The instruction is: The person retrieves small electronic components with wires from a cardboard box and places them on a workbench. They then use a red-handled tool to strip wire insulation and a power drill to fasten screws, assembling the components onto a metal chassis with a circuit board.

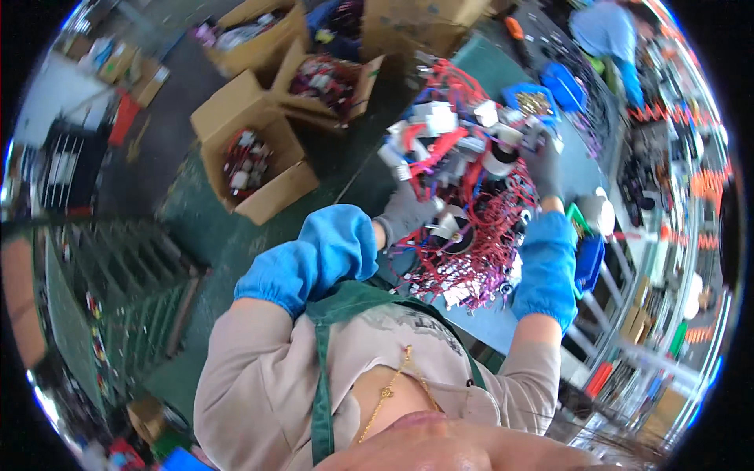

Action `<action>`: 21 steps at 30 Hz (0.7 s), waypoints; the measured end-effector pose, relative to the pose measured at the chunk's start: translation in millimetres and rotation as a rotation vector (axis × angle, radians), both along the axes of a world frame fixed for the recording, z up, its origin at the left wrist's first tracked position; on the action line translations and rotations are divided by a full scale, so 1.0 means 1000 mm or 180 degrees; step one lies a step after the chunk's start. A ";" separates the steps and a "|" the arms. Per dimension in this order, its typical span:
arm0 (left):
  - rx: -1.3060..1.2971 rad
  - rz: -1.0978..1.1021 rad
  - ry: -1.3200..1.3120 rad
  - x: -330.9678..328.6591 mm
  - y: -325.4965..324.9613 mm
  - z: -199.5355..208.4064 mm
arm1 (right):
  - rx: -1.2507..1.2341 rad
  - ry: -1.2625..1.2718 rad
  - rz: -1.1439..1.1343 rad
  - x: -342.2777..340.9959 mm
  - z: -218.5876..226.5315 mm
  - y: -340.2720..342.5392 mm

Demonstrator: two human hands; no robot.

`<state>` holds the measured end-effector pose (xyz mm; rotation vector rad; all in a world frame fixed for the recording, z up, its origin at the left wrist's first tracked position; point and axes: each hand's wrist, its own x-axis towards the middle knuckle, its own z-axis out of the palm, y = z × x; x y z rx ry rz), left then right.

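A big tangled bundle of red wires with white connectors and black-and-white round parts (463,196) hangs in front of me over the workbench. My left hand (408,212), in a grey glove with a blue sleeve cover, grips the bundle's left side. In the same kind of grey glove, my right hand (543,169) holds the bundle's right upper side, near a white roll of tape. Purple wire loops hang from the bundle's lower part.
Open cardboard boxes of wired parts (251,161) (326,78) stand on the floor to the left. Blue bins (561,82) (589,263) sit on the green bench. Another person in blue (609,35) works at the far top right. Racks of tools line the right side.
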<state>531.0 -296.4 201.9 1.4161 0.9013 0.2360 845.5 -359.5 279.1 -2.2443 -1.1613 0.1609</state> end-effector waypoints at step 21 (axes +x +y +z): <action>-0.2504 0.2618 0.0409 -0.423 0.191 -0.222 | -0.1119 0.0386 0.1329 -0.259 -0.006 0.239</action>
